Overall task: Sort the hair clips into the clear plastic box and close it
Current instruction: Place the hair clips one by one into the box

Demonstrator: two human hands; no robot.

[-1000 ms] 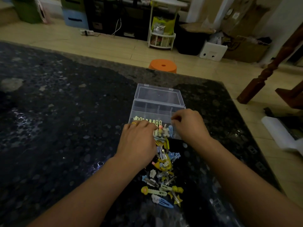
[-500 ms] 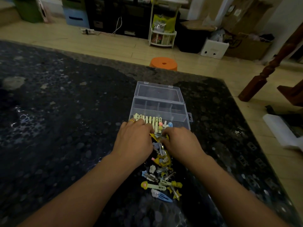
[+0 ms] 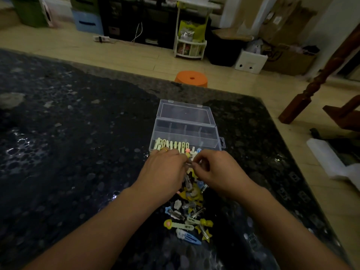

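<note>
Both grips now pinching one clip

A clear plastic compartment box sits open on a dark speckled stone table, its lid lying flat on the far side. A row of pale green hair clips fills its near compartment. Nearer, a loose pile of mixed hair clips lies on the table. Both hands meet between box and pile, left hand left of right hand. A round orange plastic stool stands beyond the table's far edge.

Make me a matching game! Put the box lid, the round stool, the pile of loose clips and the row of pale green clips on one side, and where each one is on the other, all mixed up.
1. box lid
2. round stool
3. loose clips
4. pale green clips

A. on the floor beyond the table
B. lined up inside the box
C. open, tipped back
D. heaped on the table between the arms

Pairs: 1-C, 2-A, 3-D, 4-B
</note>
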